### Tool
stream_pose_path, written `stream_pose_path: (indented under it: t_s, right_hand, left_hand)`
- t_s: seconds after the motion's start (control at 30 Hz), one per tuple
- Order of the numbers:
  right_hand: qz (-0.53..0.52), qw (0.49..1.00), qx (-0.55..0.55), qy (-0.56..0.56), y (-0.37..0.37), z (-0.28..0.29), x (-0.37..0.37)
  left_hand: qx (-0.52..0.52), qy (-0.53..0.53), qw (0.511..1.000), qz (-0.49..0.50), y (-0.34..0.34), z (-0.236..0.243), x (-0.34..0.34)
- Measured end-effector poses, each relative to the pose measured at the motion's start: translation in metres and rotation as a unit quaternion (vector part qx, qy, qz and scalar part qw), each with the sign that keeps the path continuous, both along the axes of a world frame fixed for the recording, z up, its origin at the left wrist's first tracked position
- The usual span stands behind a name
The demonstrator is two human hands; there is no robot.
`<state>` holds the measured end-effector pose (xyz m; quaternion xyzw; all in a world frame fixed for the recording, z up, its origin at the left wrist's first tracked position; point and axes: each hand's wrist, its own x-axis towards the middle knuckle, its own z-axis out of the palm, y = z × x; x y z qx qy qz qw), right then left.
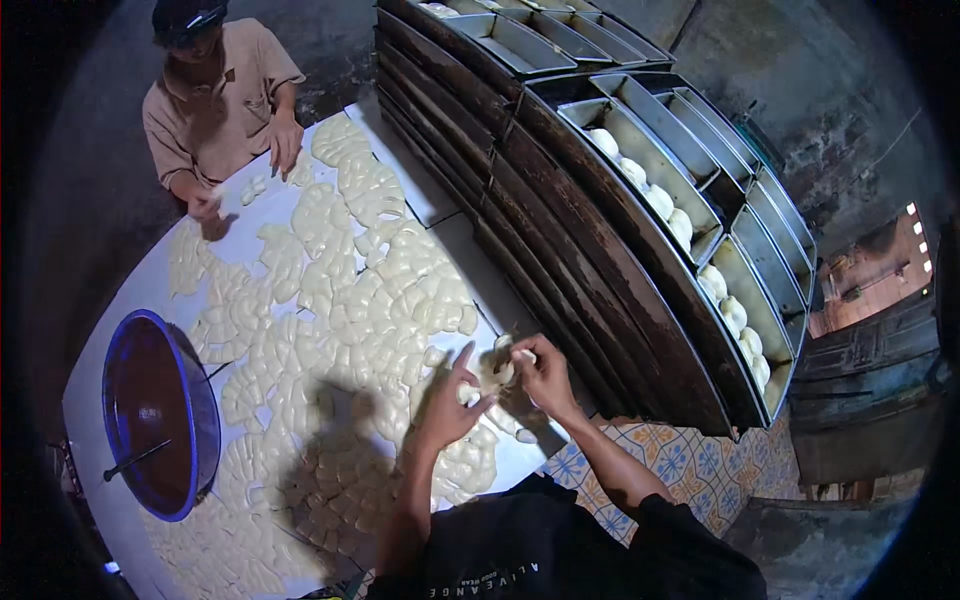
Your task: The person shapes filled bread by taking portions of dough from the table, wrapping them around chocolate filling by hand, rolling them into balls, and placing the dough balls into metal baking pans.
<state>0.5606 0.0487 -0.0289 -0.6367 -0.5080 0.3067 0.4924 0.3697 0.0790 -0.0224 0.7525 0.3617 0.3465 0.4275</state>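
Head cam: R hand [545, 378] w/ fingertips closed, thumb vs. fingers, on a pale dough piece [502, 372], approx. at table's near R edge. L hand [448, 408] just beside it, index & thumb spread wide in a V, a bit of dough betw. them; can't tell if L grips any. Table [85, 395] white, mostly covered w/ flat dough pcs [330, 320], touching/overlapping. Blue basin [213, 435] on L side of table, dark-handled tool [138, 460] leaning over its rim. Co-worker [215, 110] at far end, both hands low nr table edge, small dough bits close by. R of table: dark tray stack [610, 260], top tray w/ metal tins [662, 128], two near ones holding round dough balls [658, 203]. Patterned tile floor [675, 460] below stack.
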Motion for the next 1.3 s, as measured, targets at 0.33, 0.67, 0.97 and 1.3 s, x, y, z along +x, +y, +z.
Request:
stream_pose_path:
  t_s: [0.33, 0.67, 0.97, 1.3]
  right_hand:
    - [0.024, 0.962, 0.197, 0.187, -0.005, 0.11, 0.019]
    - [-0.007, 0.991, 0.023, -0.134, -0.047, -0.021, 0.011]
    - [0.057, 0.993, -0.095, -0.047, -0.049, 0.006, -0.02]
    - [0.097, 0.927, 0.179, 0.315, -0.091, 0.121, 0.027]
  left_hand:
    - [-0.03, 0.1, 0.994, 0.031, 0.002, -0.031, 0.022]
    - [-0.134, 0.025, 0.987, 0.082, -0.022, -0.018, -0.015]
    - [0.054, 0.316, 0.947, 0.018, -0.026, -0.03, 0.02]
    - [-0.092, 0.144, 0.981, 0.097, -0.031, -0.031, 0.015]
